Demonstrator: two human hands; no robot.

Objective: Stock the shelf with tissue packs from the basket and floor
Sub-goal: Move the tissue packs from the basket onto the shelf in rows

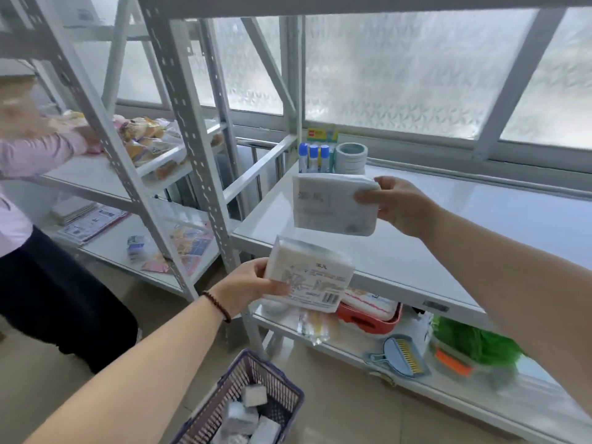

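Note:
My right hand (395,205) grips a white tissue pack (330,205) by its right edge, holding it just above the left part of the white shelf board (448,238). My left hand (248,288) holds a second tissue pack (309,277) with a printed label and barcode, lower down, in front of the shelf's front edge. A purple basket (256,402) stands on the floor below, with several small tissue packs (253,415) inside.
Glue sticks (314,158) and tape rolls (350,158) stand at the shelf's back left corner. The lower shelf holds a red basket (368,320), a blue dustpan brush (398,355) and green items (474,342). Another person's sleeve (35,152) reaches onto the left rack.

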